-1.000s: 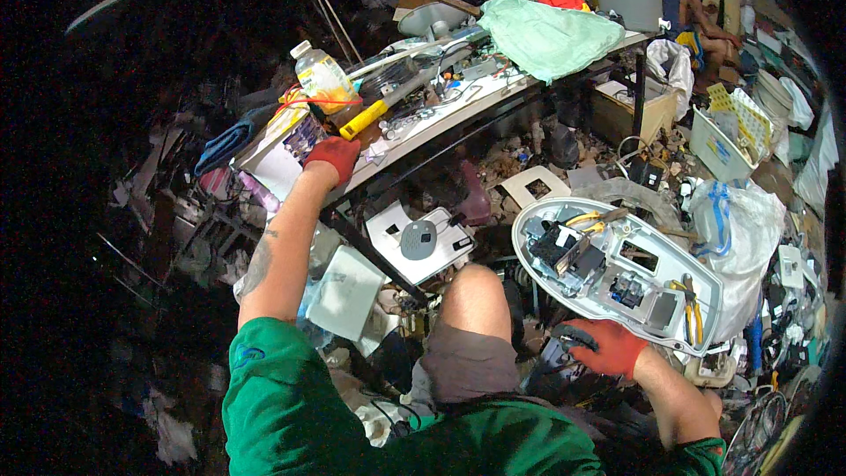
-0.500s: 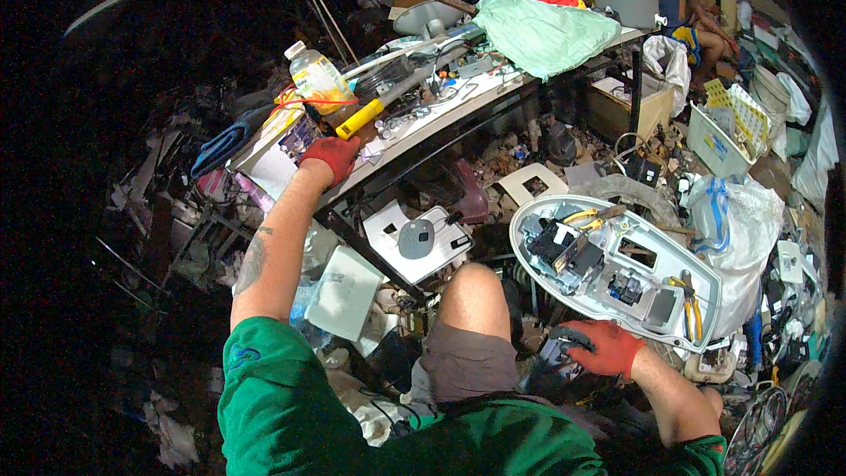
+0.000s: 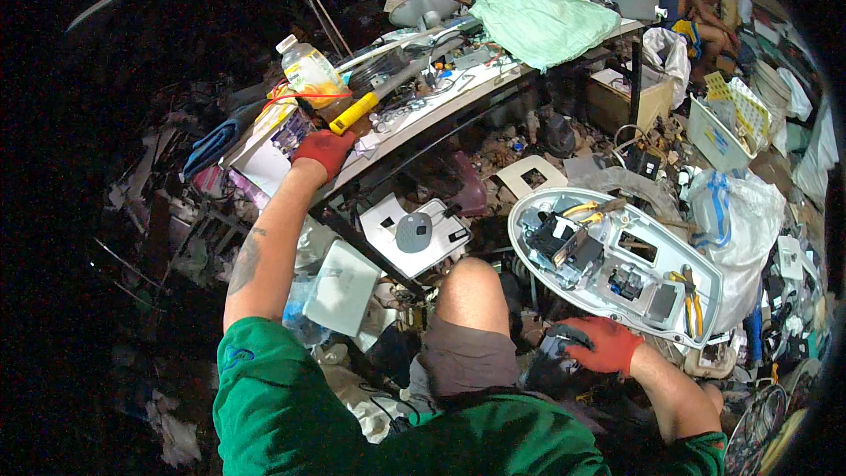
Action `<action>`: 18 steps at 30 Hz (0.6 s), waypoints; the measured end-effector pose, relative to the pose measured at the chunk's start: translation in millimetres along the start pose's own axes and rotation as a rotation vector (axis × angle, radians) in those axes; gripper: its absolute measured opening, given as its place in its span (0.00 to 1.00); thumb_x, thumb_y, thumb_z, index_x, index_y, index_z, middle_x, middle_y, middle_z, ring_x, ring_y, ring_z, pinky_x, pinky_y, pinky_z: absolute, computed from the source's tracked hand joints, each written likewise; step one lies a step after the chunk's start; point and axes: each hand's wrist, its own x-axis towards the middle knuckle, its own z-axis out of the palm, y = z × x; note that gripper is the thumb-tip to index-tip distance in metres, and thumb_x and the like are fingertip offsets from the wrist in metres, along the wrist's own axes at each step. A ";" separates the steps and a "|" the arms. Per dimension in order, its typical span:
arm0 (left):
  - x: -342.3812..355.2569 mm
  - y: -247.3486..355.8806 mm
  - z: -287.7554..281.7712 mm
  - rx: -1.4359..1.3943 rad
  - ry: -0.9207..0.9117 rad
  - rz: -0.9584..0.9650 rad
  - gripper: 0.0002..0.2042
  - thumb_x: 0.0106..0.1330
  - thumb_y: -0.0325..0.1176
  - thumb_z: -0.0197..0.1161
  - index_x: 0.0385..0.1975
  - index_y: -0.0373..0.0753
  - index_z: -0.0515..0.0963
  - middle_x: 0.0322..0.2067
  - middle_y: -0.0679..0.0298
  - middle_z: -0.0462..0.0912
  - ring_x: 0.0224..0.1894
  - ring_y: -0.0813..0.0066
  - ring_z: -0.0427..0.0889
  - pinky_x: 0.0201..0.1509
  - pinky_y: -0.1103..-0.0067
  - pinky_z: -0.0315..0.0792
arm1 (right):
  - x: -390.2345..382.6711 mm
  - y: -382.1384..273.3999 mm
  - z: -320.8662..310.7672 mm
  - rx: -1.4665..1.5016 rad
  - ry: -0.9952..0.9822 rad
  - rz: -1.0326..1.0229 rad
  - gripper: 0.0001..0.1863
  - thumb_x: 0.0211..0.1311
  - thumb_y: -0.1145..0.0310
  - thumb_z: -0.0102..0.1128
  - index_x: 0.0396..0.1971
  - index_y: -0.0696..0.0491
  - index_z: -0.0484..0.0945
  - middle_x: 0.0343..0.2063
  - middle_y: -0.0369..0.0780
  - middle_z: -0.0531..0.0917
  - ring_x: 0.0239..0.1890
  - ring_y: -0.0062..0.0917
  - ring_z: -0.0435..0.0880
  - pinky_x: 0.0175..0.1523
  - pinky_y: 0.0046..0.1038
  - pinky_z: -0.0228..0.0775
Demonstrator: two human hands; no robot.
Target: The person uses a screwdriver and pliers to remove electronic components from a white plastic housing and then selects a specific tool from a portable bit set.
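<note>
the left hand (image 3: 324, 153), gloved in red, lay on the near edge of the tabletop (image 3: 423, 123) with its fingers at the end of a yellow-handled tool (image 3: 354, 114); whether they grasped the handle or only touched it could not be told. the right hand (image 3: 606, 345), also in red, was closed around a dark object (image 3: 552, 351) beside the bent knee (image 3: 474, 295), its fingertips partly lost in the shadow.

the likeliest trouble was at the left: a pull on the handle could have jostled the plastic bottle (image 3: 310, 70) just beyond it, which leaned and had a red cord across its front, and tipped it over. a lift of the right wrist could have knocked the oval shell (image 3: 687, 256) just above it and spilled its loose contents.

the left arm reached forward almost straight, back of the hand upward. the right arm was bent, the forearm angled inward from the lower right, so that the hand pointed left.

in the shell were pliers (image 3: 694, 304) with yellow handles, at its right end, and mechanical parts toward the left. between the shell and the tabletop's legs lay a white panel (image 3: 423, 263) with a grey rounded piece on it. a pale green sheet (image 3: 542, 26) draped the tabletop's far part, and another person (image 3: 696, 18) sat well apart at the upper right.
</note>
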 end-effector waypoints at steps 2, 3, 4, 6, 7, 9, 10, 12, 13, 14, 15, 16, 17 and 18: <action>-0.2 -2.0 3.2 -0.009 0.039 -0.016 0.12 0.71 0.37 0.46 0.44 0.43 0.76 0.42 0.48 0.83 0.47 0.50 0.83 0.47 0.61 0.78 | -0.7 4.6 2.6 -0.003 0.013 -0.015 0.25 0.61 0.60 0.59 0.60 0.47 0.72 0.45 0.50 0.83 0.49 0.46 0.82 0.55 0.42 0.73; -3.8 -4.1 5.0 0.029 0.083 0.029 0.12 0.70 0.37 0.46 0.42 0.43 0.77 0.41 0.48 0.83 0.47 0.50 0.83 0.46 0.60 0.78 | -0.6 5.7 3.3 0.005 0.015 -0.026 0.26 0.62 0.59 0.58 0.60 0.46 0.71 0.44 0.51 0.83 0.49 0.48 0.81 0.56 0.44 0.73; -6.0 -0.2 3.3 0.062 0.128 0.077 0.12 0.70 0.37 0.47 0.41 0.43 0.78 0.40 0.47 0.83 0.47 0.50 0.83 0.46 0.60 0.78 | -1.2 6.5 3.2 0.011 0.019 -0.030 0.26 0.62 0.58 0.58 0.61 0.46 0.70 0.44 0.52 0.82 0.49 0.50 0.81 0.56 0.45 0.73; -7.4 5.4 -3.7 0.052 0.096 0.020 0.11 0.69 0.37 0.50 0.40 0.43 0.79 0.39 0.48 0.83 0.45 0.50 0.83 0.45 0.60 0.78 | -1.9 1.6 -2.6 0.029 -0.003 -0.014 0.27 0.62 0.58 0.58 0.60 0.47 0.70 0.45 0.52 0.82 0.50 0.50 0.80 0.56 0.45 0.72; -9.4 6.7 -7.2 0.049 0.081 -0.010 0.10 0.68 0.37 0.51 0.40 0.43 0.79 0.38 0.49 0.83 0.44 0.50 0.84 0.44 0.60 0.78 | -2.9 -0.4 -4.6 0.039 -0.014 -0.008 0.27 0.61 0.58 0.58 0.60 0.48 0.70 0.45 0.52 0.82 0.50 0.50 0.80 0.56 0.45 0.72; -22.2 2.7 -13.1 0.069 0.115 0.071 0.10 0.67 0.36 0.53 0.42 0.44 0.78 0.39 0.50 0.83 0.43 0.50 0.83 0.43 0.60 0.78 | -2.9 4.0 0.1 0.060 -0.004 0.042 0.26 0.60 0.61 0.59 0.59 0.50 0.72 0.46 0.50 0.83 0.50 0.46 0.81 0.56 0.41 0.72; -31.0 -2.7 -14.5 0.081 0.131 0.110 0.10 0.66 0.36 0.54 0.43 0.44 0.77 0.39 0.50 0.83 0.42 0.50 0.83 0.43 0.61 0.78 | -2.6 5.1 2.0 0.071 0.001 0.063 0.25 0.59 0.63 0.59 0.58 0.51 0.73 0.46 0.49 0.83 0.50 0.44 0.82 0.57 0.39 0.72; -41.0 -7.5 -12.6 0.059 0.263 0.144 0.10 0.64 0.34 0.56 0.44 0.44 0.77 0.40 0.52 0.82 0.43 0.51 0.82 0.44 0.61 0.77 | -5.0 1.7 -5.4 0.111 0.031 0.036 0.28 0.59 0.62 0.58 0.60 0.52 0.70 0.49 0.51 0.81 0.53 0.45 0.80 0.59 0.41 0.71; -47.3 -12.2 -12.4 0.062 0.315 0.141 0.10 0.63 0.34 0.57 0.43 0.44 0.77 0.41 0.53 0.81 0.44 0.51 0.82 0.45 0.61 0.77 | -6.0 0.1 -7.9 0.132 0.045 0.022 0.29 0.59 0.62 0.58 0.61 0.52 0.69 0.50 0.52 0.80 0.54 0.46 0.80 0.60 0.41 0.71; -50.5 -0.5 -16.0 0.050 0.370 0.149 0.10 0.63 0.33 0.57 0.43 0.43 0.77 0.42 0.54 0.81 0.45 0.52 0.81 0.45 0.61 0.77 | -9.8 8.8 -6.1 0.080 0.091 0.032 0.30 0.59 0.63 0.58 0.62 0.52 0.68 0.52 0.52 0.80 0.55 0.46 0.79 0.62 0.40 0.69; -58.9 7.1 -20.2 0.003 0.428 0.152 0.14 0.59 0.31 0.61 0.46 0.44 0.77 0.45 0.55 0.81 0.45 0.51 0.82 0.46 0.63 0.77 | -13.3 24.2 -1.4 0.028 0.135 0.045 0.30 0.59 0.64 0.58 0.63 0.52 0.68 0.54 0.52 0.79 0.57 0.45 0.78 0.63 0.40 0.68; -69.9 12.3 -22.2 -0.082 0.477 0.084 0.17 0.59 0.33 0.64 0.50 0.44 0.76 0.47 0.55 0.81 0.45 0.51 0.82 0.47 0.64 0.77 | -16.8 32.0 1.5 -0.022 0.176 0.048 0.31 0.59 0.65 0.57 0.64 0.52 0.67 0.55 0.52 0.78 0.58 0.45 0.77 0.65 0.39 0.67; -84.0 18.5 -24.4 -0.183 0.558 0.034 0.17 0.60 0.33 0.64 0.50 0.45 0.77 0.47 0.54 0.81 0.45 0.51 0.82 0.48 0.64 0.77 | -13.4 10.9 -13.7 0.096 0.139 0.021 0.32 0.59 0.66 0.57 0.66 0.52 0.66 0.59 0.53 0.75 0.61 0.47 0.74 0.68 0.38 0.63; -95.7 28.5 -25.0 -0.287 0.637 -0.016 0.17 0.61 0.34 0.64 0.51 0.45 0.77 0.46 0.54 0.81 0.45 0.50 0.82 0.48 0.65 0.77 | -8.2 5.4 -20.5 0.230 0.063 0.065 0.32 0.62 0.65 0.56 0.68 0.52 0.63 0.58 0.55 0.75 0.61 0.48 0.74 0.68 0.39 0.63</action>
